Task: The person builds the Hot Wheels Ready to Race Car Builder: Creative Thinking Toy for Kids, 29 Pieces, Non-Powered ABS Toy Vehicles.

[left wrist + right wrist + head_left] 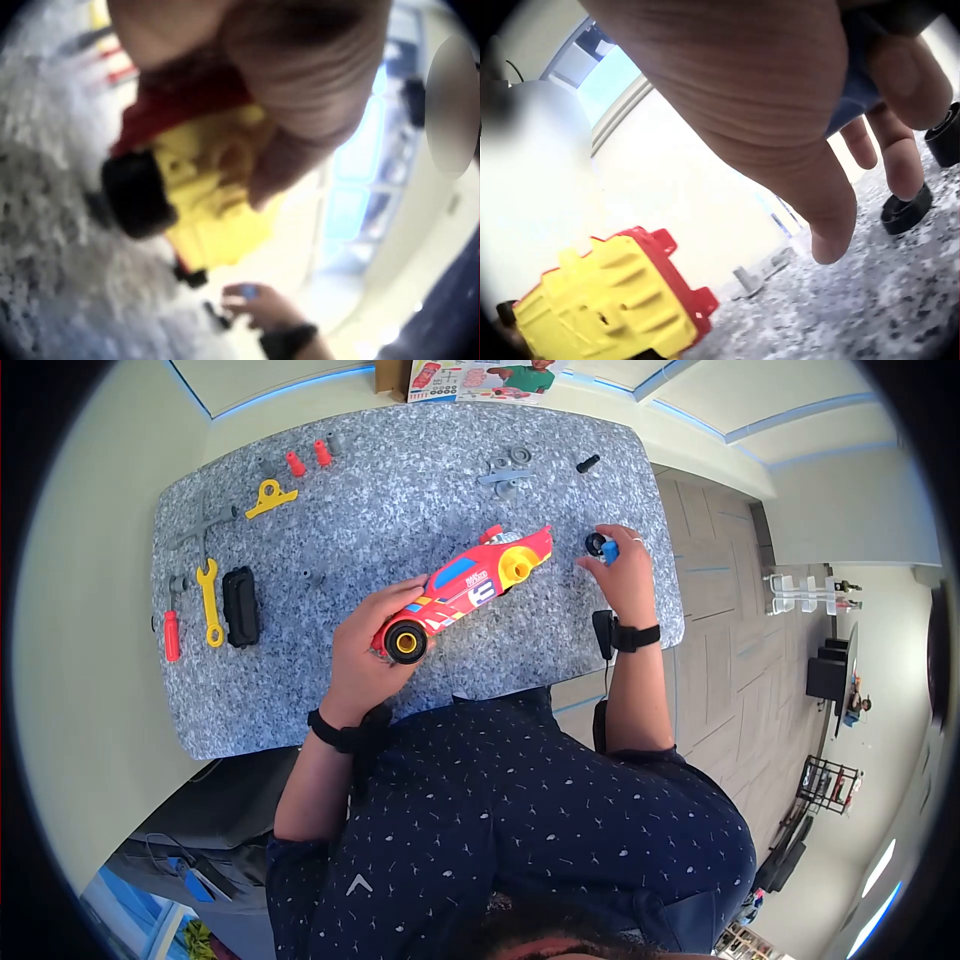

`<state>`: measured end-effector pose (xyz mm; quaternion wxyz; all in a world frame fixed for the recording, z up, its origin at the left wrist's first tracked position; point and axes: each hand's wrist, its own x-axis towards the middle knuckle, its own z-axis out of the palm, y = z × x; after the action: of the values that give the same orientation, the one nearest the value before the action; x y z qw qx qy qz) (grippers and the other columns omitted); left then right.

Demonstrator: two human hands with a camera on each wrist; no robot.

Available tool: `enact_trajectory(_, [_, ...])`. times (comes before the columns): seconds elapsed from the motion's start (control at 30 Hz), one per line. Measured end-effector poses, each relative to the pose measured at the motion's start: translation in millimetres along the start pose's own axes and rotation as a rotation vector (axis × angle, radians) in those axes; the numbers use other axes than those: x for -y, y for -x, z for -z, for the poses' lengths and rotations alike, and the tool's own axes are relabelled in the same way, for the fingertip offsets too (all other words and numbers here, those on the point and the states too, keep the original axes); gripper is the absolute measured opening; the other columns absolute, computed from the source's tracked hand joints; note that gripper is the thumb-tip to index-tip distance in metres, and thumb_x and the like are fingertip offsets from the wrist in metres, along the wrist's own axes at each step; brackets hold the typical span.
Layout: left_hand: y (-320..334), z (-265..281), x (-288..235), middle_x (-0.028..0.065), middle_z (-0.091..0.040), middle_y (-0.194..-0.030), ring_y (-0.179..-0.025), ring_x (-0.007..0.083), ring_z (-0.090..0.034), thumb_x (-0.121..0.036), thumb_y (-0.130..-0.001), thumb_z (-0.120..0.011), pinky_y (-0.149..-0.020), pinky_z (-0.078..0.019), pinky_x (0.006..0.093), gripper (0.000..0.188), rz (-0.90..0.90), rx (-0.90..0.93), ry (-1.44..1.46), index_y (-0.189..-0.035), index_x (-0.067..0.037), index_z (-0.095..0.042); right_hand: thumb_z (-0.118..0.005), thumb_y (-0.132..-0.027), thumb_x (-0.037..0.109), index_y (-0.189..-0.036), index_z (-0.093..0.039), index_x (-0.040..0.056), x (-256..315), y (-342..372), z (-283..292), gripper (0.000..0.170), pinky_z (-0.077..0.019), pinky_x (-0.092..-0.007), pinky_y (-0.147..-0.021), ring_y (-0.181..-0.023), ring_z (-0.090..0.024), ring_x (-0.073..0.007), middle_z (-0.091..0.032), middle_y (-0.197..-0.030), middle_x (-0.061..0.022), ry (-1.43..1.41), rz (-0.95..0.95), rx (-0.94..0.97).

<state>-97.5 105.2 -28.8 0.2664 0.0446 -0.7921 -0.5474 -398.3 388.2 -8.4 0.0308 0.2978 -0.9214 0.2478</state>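
Note:
My left hand [362, 660] grips one end of a red toy car [462, 588], beside a black wheel with a yellow hub [406, 643]. The left wrist view shows the left hand [300, 67] over the car's yellow underside [214, 199], with a black wheel [139, 195] below. Farther right, my right hand [628, 575] holds a small blue piece [610, 552] beside a black wheel [595, 544]. In the right wrist view the blue piece [855, 101] is partly hidden by the right hand [765, 97]; a fingertip is at one black wheel [906, 211], contact unclear, and another wheel [945, 139] is beyond.
Grey parts [505, 478] and a black piece [588, 463] lie at the speckled table's [370, 490] far side. To the left are red pieces [296, 464], a yellow part [270, 499], a yellow wrench [209, 603], a black part [240, 607] and a red-handled screwdriver [172, 636].

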Motion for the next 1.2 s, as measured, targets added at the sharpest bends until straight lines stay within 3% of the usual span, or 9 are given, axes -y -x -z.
enact_trajectory(0.23, [-1,2,-9,0.0192,-0.074,-0.152,-0.140,0.0339,-0.073,-0.006,-0.088,-0.094,-0.116,-0.0582,0.0432,0.061,0.007,0.004,-0.039,-0.145,-0.005,-0.072,-0.099,-0.079,0.010,-0.117,-0.077,0.0027,-14,-11,-22,0.045,-0.0587,-0.0519,-0.099,-0.112,-0.073,-0.0468,-0.077,-0.115,-0.0246,0.105,-0.083,0.015])
enact_trajectory(0.4, [1,2,-1,0.0198,-0.074,-0.154,-0.142,0.0340,-0.072,-0.004,-0.087,-0.095,-0.117,-0.0578,0.0437,0.065,-0.026,0.016,-0.016,-0.147,-0.005,-0.071,-0.088,-0.087,0.012,-0.115,-0.077,0.0003,-15,-5,-26,0.033,-0.0596,-0.0539,-0.094,-0.107,-0.074,-0.0474,-0.077,-0.111,-0.0246,0.065,-0.013,-0.030])
enact_trajectory(0.63, [-1,3,-4,0.0191,-0.073,-0.154,-0.142,0.0348,-0.072,-0.004,-0.088,-0.094,-0.117,-0.0581,0.0445,0.063,-0.035,0.043,-0.024,-0.147,-0.007,-0.072,-0.094,-0.086,0.020,-0.116,-0.079,0.0001,-2,-2,-24,0.039,-0.0600,-0.0518,-0.094,-0.108,-0.074,-0.0458,-0.077,-0.114,-0.0249,0.080,0.048,0.003])
enact_trajectory(0.83, [-5,22,-6,0.0187,-0.076,-0.150,-0.138,0.0346,-0.074,-0.002,-0.090,-0.090,-0.115,-0.0594,0.0435,0.055,-0.008,0.130,-0.018,-0.143,-0.008,-0.074,-0.095,-0.087,0.019,-0.116,-0.081,0.0022,42,-45,-33,0.037,-0.0605,-0.0499,-0.093,-0.106,-0.075,-0.0440,-0.077,-0.114,-0.0221,-0.050,0.156,-0.014])
enact_trajectory(0.97, [-8,38,-9,0.0111,-0.078,-0.150,-0.137,0.0323,-0.075,0.003,-0.085,-0.082,-0.116,-0.0592,0.0427,0.059,0.070,0.160,0.052,-0.142,-0.011,-0.077,-0.090,-0.092,0.013,-0.124,-0.082,0.0066,57,-79,-46,0.033,-0.0600,-0.0473,-0.095,-0.111,-0.075,-0.0421,-0.078,-0.122,-0.0194,-0.107,0.272,0.055])
enact_trajectory(1.0, [-8,39,-9,0.0110,-0.078,-0.150,-0.136,0.0322,-0.075,0.003,-0.085,-0.082,-0.116,-0.0592,0.0426,0.059,0.064,0.156,0.052,-0.142,-0.011,-0.077,-0.086,-0.092,0.007,-0.128,-0.081,0.0082,56,-90,-49,0.036,-0.0595,-0.0483,-0.103,-0.121,-0.074,-0.0429,-0.077,-0.131,-0.0204,-0.083,0.275,0.069])
enact_trajectory(1.13, [-7,38,-6,0.0108,-0.077,-0.151,-0.136,0.0315,-0.075,0.001,-0.086,-0.085,-0.116,-0.0589,0.0424,0.059,0.053,0.149,0.060,-0.143,-0.011,-0.076,-0.071,-0.094,-0.003,-0.133,-0.081,0.0108,39,-139,-66,0.042,-0.0574,-0.0499,-0.114,-0.133,-0.070,-0.0423,-0.075,-0.142,-0.0188,-0.007,0.384,0.094])
enact_trajectory(1.2, [-8,37,-3,0.0108,-0.076,-0.152,-0.137,0.0312,-0.075,-0.003,-0.086,-0.088,-0.116,-0.0583,0.0426,0.060,0.043,0.161,0.072,-0.143,-0.011,-0.076,-0.076,-0.092,0.000,-0.132,-0.082,0.0116,34,-150,-77,0.042,-0.0577,-0.0500,-0.113,-0.130,-0.072,-0.0426,-0.077,-0.139,-0.0192,0.016,0.349,0.166])
